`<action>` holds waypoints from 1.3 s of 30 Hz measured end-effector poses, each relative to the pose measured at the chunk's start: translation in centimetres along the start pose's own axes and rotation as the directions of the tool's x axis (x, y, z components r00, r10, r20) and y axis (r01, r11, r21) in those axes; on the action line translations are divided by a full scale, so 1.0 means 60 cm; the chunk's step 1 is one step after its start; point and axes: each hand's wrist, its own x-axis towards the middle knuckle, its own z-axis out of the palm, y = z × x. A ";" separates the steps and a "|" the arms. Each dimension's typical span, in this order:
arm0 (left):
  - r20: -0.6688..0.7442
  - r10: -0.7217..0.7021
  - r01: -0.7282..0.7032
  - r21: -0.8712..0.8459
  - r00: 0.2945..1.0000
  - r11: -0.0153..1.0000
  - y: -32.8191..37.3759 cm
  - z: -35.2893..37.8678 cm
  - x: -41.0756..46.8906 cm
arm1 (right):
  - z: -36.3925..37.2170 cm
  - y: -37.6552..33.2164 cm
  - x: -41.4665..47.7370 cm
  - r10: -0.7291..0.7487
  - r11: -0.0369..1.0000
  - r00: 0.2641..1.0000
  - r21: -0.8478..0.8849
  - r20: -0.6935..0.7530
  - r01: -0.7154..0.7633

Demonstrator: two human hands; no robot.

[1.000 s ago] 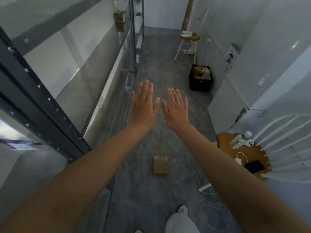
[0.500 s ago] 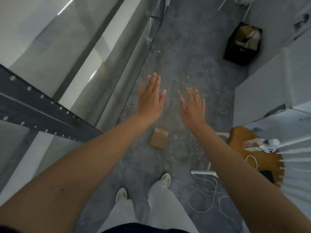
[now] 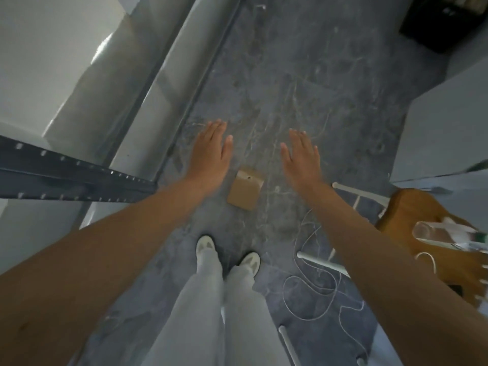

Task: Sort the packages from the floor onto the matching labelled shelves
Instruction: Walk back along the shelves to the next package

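Flat, empty left hand (image 3: pixel 211 151) and right hand (image 3: pixel 301 157) have parted, now at 10 and 2 o'clock of the package (image 3: pixel 245 190).

Clutter around a standing person's legs

A round brown wooden side table (image 3: pixel 412 215) on thin white legs (image 3: pixel 360 192) stands at the right, with a blurred clear plastic bottle (image 3: pixel 433 231) lying on top. A thin white cable (image 3: pixel 311 286) loops loosely beside it. A black plastic crate (image 3: pixel 443 27) sits at the far right corner. Pale grey trousers (image 3: pixel 211 313) end in 2 white shoes (image 3: pixel 205 245).
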 end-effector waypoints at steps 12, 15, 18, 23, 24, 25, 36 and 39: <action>0.164 -0.250 0.268 -0.100 0.954 0.958 -0.278 0.311 0.090 | 0.344 0.177 0.154 0.048 0.999 0.994 0.021 0.097 -0.050; 0.161 -0.247 0.269 -0.135 0.956 0.954 -0.344 0.378 0.096 | 0.426 0.227 0.190 0.068 0.996 0.992 0.050 0.110 -0.074; 0.164 -0.307 0.333 -0.158 0.937 0.930 -0.403 0.445 0.117 | 0.497 0.277 0.212 0.110 0.983 0.989 0.138 0.099 -0.123; 0.241 -0.381 0.431 -0.212 0.893 0.877 -0.468 0.567 0.153 | 0.595 0.343 0.234 0.386 0.819 0.908 0.393 0.162 -0.418; 0.247 -0.389 0.445 -0.234 0.887 0.865 -0.475 0.589 0.158 | 0.613 0.356 0.238 0.428 0.774 0.883 0.425 0.194 -0.469; 0.254 -0.408 0.468 -0.257 0.877 0.846 -0.480 0.609 0.165 | 0.630 0.367 0.241 0.454 0.733 0.861 0.453 0.229 -0.507; 0.335 -0.608 0.694 -0.325 0.720 0.642 -0.505 0.721 0.187 | 0.731 0.371 0.247 0.472 0.298 0.680 0.624 0.561 -0.722; 0.370 -0.624 0.725 -0.322 0.688 0.609 -0.495 0.714 0.183 | 0.727 0.357 0.246 0.497 0.252 0.641 0.610 0.585 -0.751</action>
